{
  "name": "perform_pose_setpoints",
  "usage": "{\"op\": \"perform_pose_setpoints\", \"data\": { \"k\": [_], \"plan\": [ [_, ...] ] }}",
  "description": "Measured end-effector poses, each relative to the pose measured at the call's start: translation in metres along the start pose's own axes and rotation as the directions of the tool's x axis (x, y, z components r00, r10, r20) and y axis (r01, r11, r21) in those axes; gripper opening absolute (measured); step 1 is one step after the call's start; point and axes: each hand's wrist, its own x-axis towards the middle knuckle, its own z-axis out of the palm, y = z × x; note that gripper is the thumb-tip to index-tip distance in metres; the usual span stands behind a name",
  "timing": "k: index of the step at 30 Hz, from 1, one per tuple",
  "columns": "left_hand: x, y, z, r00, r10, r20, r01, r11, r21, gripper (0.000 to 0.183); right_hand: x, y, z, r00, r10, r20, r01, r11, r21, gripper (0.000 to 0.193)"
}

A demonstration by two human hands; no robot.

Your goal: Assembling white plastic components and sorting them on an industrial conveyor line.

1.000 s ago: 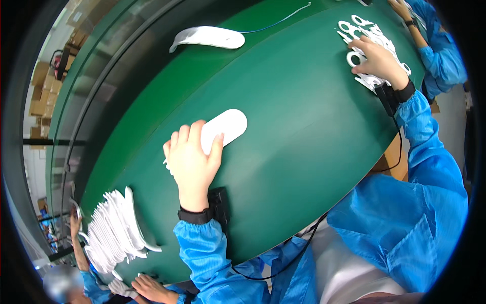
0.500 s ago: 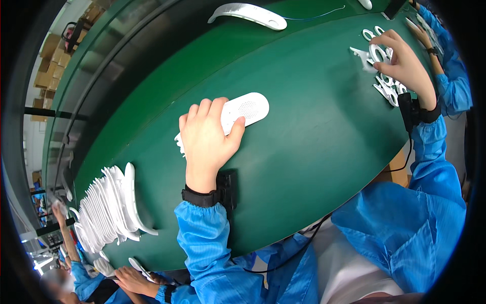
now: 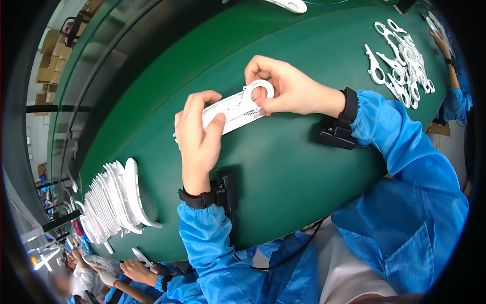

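Note:
My left hand (image 3: pixel 196 137) grips the left end of a long white plastic housing (image 3: pixel 228 114), thumb along its near edge and fingers over the far one. The housing's inner side faces up, with a patch of small holes toward its right end. Between thumb and fingers, my right hand (image 3: pixel 288 88) holds a white ring-shaped plastic part (image 3: pixel 263 85) over that right end. Whether the ring part touches the housing I cannot tell. Part of the ring is hidden by my fingers.
A heap of similar white ring parts (image 3: pixel 405 63) lies at the far right of the green table (image 3: pixel 298 182). Curved white shells (image 3: pixel 114 202) stand in a row at left. Another white piece (image 3: pixel 288 5) lies at the far edge. Co-workers' hands (image 3: pixel 136 271) show at lower left.
My right hand has come left from the heap with a ring part, over to the housing. The housing now shows its inner side, and my left hand has shifted its hold.

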Motion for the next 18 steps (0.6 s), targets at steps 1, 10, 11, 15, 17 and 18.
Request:
{"op": "perform_pose_setpoints", "data": {
  "k": [1, 10, 11, 15, 17, 18],
  "plan": [
    [0.0, -0.003, -0.001, 1.0, -0.008, 0.006, 0.008, 1.0, 0.001, 0.023, -0.001, 0.003, 0.0, 1.0, 0.008, -0.012, -0.008, 0.999, -0.044, 0.026],
    [0.008, -0.002, 0.0, 0.991, 0.01, 0.135, -0.026, 0.993, 0.116, 0.016, 0.0, 0.01, -0.001, 0.998, 0.055, 0.028, -0.058, 0.99, 0.132, 0.025],
    [0.011, -0.001, 0.003, 0.994, -0.04, 0.101, 0.034, 0.997, 0.064, 0.014, -0.001, 0.01, -0.003, 0.998, 0.057, 0.02, -0.06, 0.989, 0.133, 0.025],
    [0.011, -0.008, 0.001, 0.982, -0.008, 0.188, -0.014, 0.993, 0.115, 0.014, -0.003, 0.006, -0.004, 1.0, 0.021, 0.021, -0.02, 0.999, -0.042, 0.023],
    [0.011, -0.007, 0.0, 0.982, 0.007, 0.19, -0.033, 0.99, 0.137, 0.014, -0.004, 0.002, -0.002, 0.999, -0.046, 0.01, 0.047, 0.97, -0.237, 0.024],
    [0.011, -0.006, -0.002, 0.981, 0.023, 0.191, -0.054, 0.986, 0.159, 0.013, -0.005, -0.001, 0.0, 0.988, -0.152, 0.014, 0.139, 0.861, -0.489, 0.026]
  ]
}}
